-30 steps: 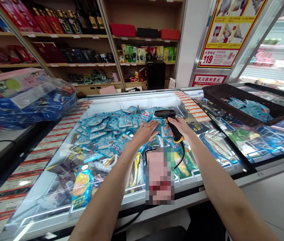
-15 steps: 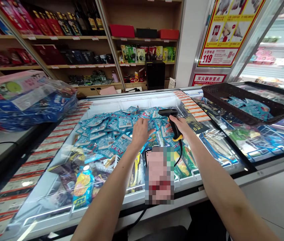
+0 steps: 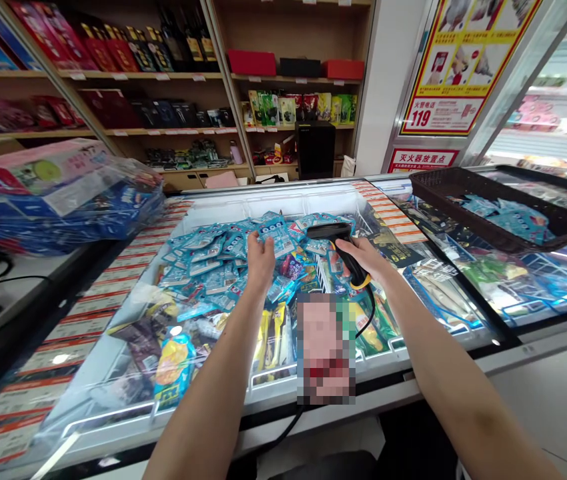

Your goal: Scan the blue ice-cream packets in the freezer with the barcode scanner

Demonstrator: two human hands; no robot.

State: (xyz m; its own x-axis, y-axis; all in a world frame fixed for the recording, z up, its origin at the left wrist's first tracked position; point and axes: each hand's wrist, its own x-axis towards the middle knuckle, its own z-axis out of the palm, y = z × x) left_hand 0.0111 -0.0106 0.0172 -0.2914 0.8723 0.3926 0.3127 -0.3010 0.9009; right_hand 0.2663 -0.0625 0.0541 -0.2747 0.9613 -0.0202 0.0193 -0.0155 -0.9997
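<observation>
My right hand grips a black barcode scanner with yellow trim, its head pointing left. A cable runs down from its handle. My left hand pinches the left edge of a small blue packet, its thumb in front of the printed face. Around and left of that hand spreads a heap of similar blue packets over the chest freezer's top. Nearer to me, between my forearms, is a phone with a blurred-out screen.
At the right, a brown basket holds several blue packets. Plastic-wrapped boxes stand at the left. Frozen goods show through the freezer's glass, whose white front rim lies before me. Stocked shelves line the back.
My left hand has moved slightly left, and a blue packet now shows upright at its fingers. The scanner has shifted slightly, its head still toward the left. The whole view has moved a little.
</observation>
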